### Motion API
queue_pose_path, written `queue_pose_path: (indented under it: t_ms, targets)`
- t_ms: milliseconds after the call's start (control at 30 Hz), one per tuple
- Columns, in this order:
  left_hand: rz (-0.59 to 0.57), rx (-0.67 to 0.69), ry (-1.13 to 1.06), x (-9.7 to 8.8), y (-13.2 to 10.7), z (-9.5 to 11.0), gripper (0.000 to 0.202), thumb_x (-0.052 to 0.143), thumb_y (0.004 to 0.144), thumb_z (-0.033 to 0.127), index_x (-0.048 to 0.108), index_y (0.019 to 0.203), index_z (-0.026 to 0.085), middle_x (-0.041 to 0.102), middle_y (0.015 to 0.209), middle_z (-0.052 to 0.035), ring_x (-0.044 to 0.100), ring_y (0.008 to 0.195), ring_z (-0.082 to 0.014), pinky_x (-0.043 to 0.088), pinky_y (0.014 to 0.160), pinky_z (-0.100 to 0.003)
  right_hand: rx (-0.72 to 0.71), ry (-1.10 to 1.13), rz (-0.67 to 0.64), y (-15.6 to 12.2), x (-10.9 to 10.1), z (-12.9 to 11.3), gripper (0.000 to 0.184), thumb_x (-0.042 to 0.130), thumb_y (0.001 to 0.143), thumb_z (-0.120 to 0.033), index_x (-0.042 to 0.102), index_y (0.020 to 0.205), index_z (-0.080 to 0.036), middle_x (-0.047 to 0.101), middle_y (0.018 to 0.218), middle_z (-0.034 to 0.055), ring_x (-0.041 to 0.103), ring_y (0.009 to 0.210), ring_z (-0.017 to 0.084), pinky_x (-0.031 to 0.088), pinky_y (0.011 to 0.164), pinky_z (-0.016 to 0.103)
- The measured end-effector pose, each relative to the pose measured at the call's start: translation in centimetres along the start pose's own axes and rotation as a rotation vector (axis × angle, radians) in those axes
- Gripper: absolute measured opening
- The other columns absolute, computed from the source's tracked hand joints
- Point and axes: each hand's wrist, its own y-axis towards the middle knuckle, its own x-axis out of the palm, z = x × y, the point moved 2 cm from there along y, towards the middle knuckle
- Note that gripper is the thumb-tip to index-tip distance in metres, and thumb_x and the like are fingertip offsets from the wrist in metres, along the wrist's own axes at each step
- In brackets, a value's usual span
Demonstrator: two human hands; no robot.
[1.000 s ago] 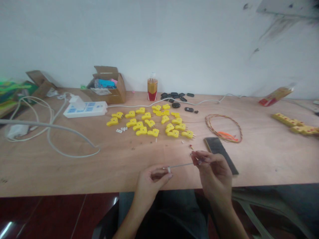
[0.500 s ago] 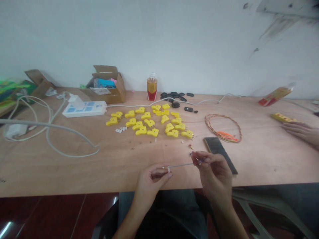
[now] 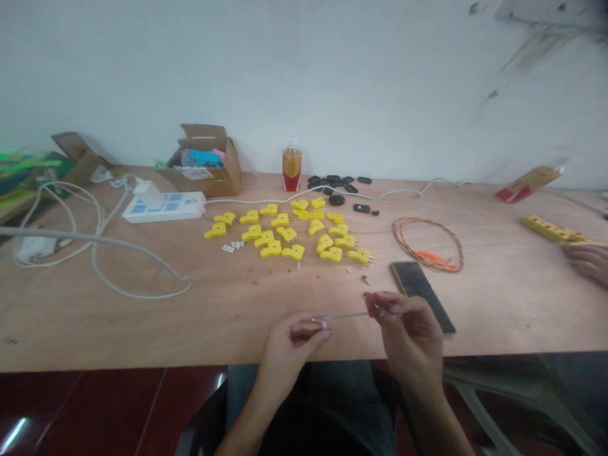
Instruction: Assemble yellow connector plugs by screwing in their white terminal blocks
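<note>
My left hand (image 3: 294, 339) is closed in a pinch on a small white part (image 3: 324, 323) just above the table's front edge. My right hand (image 3: 408, 329) is wrapped round the reddish see-through handle of a screwdriver (image 3: 346, 315). Its thin metal shaft points left, and the tip reaches the white part; whether it sits inside cannot be made out. Beyond the hands lie several yellow plugs (image 3: 270, 249) with metal pins. A few small white pieces (image 3: 232, 246) rest left of them, and a tiny red-and-yellow piece (image 3: 365, 279) lies near my right hand.
A dark phone (image 3: 422, 294) lies beside my right hand, with a coil of twisted wire (image 3: 394, 234) behind it. Farther back are a bottle (image 3: 291, 168), black cases (image 3: 337, 200), a power strip (image 3: 164, 208) and a cardboard box (image 3: 231, 168). At right, another person's hand (image 3: 589, 259) touches a yellow strip (image 3: 546, 228).
My hands keep almost the same pose, with the screwdriver still against the white part. The other person's hand has moved right along with the view's slight shift, uncovering more of the yellow strip.
</note>
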Motion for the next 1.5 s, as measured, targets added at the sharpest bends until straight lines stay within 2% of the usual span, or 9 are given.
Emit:
queue_pose_path:
  t_ms: [200,400,500,667,800,900,1100,1300,1500]
  targets:
    - [0.011,-0.008,-0.019,-0.3,-0.1,-0.2,0.031,0.09,0.069,0.031,0.084,0.096,0.018,0.086,0.084,-0.0079,0.083,0.082,-0.0259,0.065,0.076,-0.031,-0.073,-0.08,-0.167,-0.4,0.8,-1.2,0.012,0.073,0.099,-0.015,0.073,0.097,-0.027,0.083,0.11,0.0008,0.08,0.098,0.015,0.067,0.083,0.026]
    - [0.024,0.044,0.014,-1.4,-0.8,0.0,0.025,0.086,0.075,0.032,0.083,0.096,0.018,0.085,0.083,-0.007,0.081,0.08,-0.0227,0.063,0.077,-0.029,-0.104,-0.215,-0.339,-1.1,1.6,-2.0,0.016,0.065,0.105,-0.019,0.075,0.094,-0.026,0.082,0.115,0.0032,0.079,0.092,0.014,0.066,0.082,0.026]
    - [0.027,0.072,0.003,-1.7,-1.2,0.8,0.019,0.082,0.08,0.033,0.082,0.092,0.018,0.084,0.081,-0.0063,0.08,0.076,-0.0216,0.063,0.076,-0.029,-0.111,-0.204,-0.342,-1.2,1.5,-1.8,0.015,0.066,0.104,-0.02,0.075,0.094,-0.026,0.083,0.113,0.0032,0.079,0.092,0.015,0.066,0.081,0.025]
    - [0.048,0.117,0.043,-2.1,-1.3,1.6,0.008,0.081,0.077,0.027,0.082,0.08,0.02,0.082,0.075,-0.004,0.078,0.071,-0.0201,0.062,0.071,-0.026,-0.081,-0.071,-0.294,-1.1,0.5,-1.4,0.011,0.068,0.103,-0.02,0.074,0.097,-0.027,0.082,0.112,0.0018,0.079,0.095,0.015,0.066,0.08,0.025]
    - [0.089,0.193,0.128,-3.1,-1.4,1.4,0.008,0.081,0.079,0.028,0.084,0.078,0.021,0.082,0.077,-0.0044,0.077,0.072,-0.02,0.063,0.07,-0.026,-0.086,-0.026,-0.204,-0.5,-1.2,-1.2,0.013,0.071,0.101,-0.016,0.073,0.1,-0.029,0.082,0.112,0.0008,0.078,0.098,0.015,0.066,0.085,0.027]
    - [0.099,0.211,0.207,-4.3,-1.8,0.7,0.008,0.082,0.081,0.029,0.084,0.08,0.022,0.083,0.08,-0.0049,0.079,0.076,-0.0215,0.064,0.071,-0.026,-0.085,-0.102,-0.21,-0.3,-2.0,-1.5,0.012,0.073,0.1,-0.017,0.074,0.099,-0.029,0.083,0.109,0.0009,0.079,0.093,0.015,0.066,0.084,0.027]
    - [0.174,0.157,0.257,-6.5,-2.6,-1.4,0.017,0.084,0.082,0.04,0.085,0.083,0.023,0.084,0.086,-0.0056,0.08,0.08,-0.0237,0.066,0.074,-0.028,-0.162,-0.381,-0.44,-0.7,-2.2,-2.6,0.016,0.063,0.104,-0.016,0.075,0.099,-0.026,0.084,0.106,0.0059,0.081,0.098,0.018,0.066,0.086,0.026]
    - [0.162,0.067,0.255,-6.6,-2.6,-2.0,0.033,0.085,0.08,0.047,0.086,0.103,0.023,0.086,0.094,-0.0074,0.082,0.088,-0.0276,0.067,0.083,-0.034,-0.268,-0.44,-0.635,-1.0,-1.5,-2.5,0.026,0.055,0.104,-0.007,0.073,0.11,-0.025,0.082,0.112,0.0077,0.08,0.109,0.017,0.064,0.097,0.027]
    - [0.186,0.137,0.353,-6.4,-2.7,-1.3,0.025,0.082,0.082,0.047,0.087,0.087,0.023,0.086,0.092,-0.0081,0.081,0.089,-0.0282,0.067,0.083,-0.034,-0.253,-0.474,-0.769,-1.7,-1.4,-1.2,0.038,0.047,0.103,-0.001,0.074,0.117,-0.024,0.082,0.115,0.0093,0.073,0.126,0.018,0.057,0.111,0.035]
